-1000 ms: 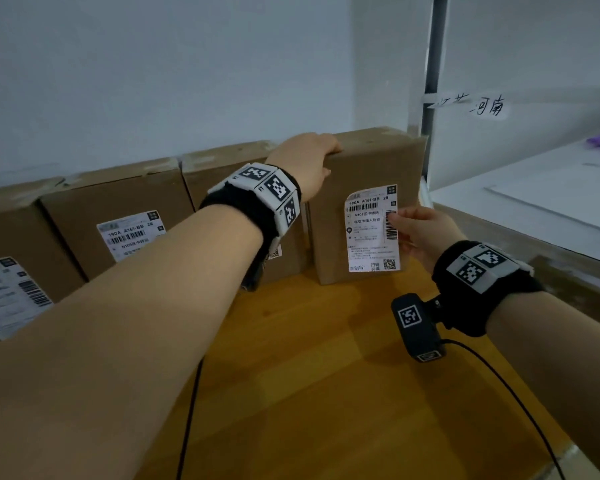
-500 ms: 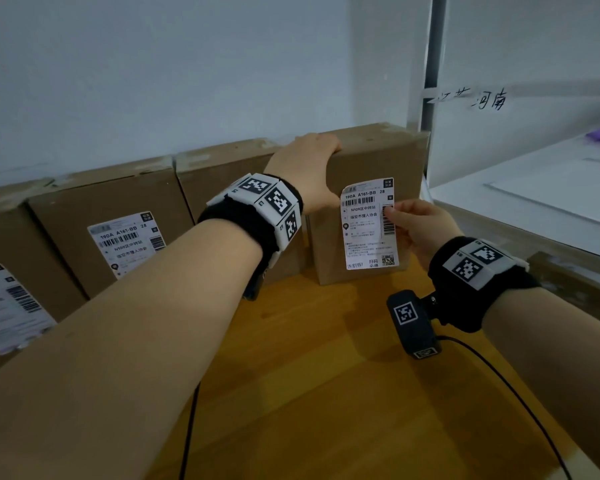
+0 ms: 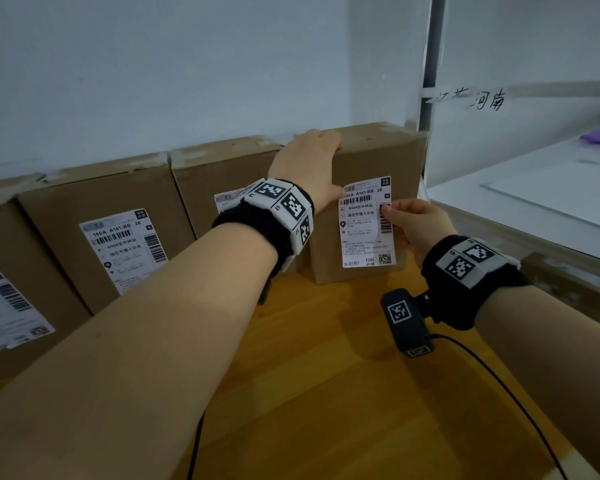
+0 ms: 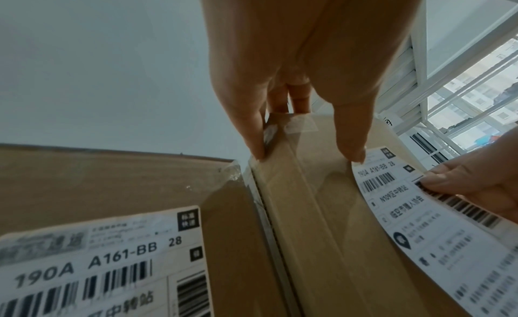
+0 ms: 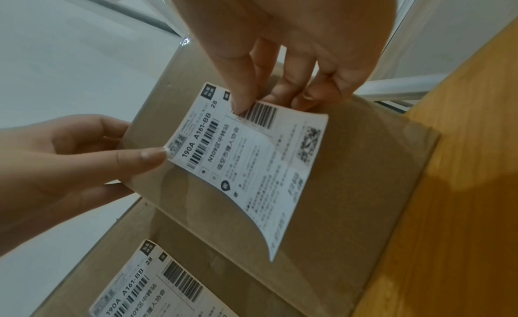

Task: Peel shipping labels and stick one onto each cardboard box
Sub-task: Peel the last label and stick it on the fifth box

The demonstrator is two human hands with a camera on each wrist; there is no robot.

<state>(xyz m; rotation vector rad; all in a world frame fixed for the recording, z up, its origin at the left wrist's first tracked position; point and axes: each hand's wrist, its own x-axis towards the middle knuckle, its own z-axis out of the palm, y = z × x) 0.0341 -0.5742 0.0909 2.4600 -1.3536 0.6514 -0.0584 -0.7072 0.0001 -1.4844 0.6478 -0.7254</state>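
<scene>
Wooden worktop [image 3: 326, 393]: left hand [image 3: 309, 164] grips rightmost box [image 3: 388, 161]; right hand [image 3: 418, 223] pinches label [image 3: 364, 233], unstuck. Next: press flat.

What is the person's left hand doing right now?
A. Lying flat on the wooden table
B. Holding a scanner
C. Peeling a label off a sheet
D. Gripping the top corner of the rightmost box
D: the left hand wraps over the top edge of the rightmost cardboard box, steadying it while the right hand pinches the shipping label against its front.
</scene>
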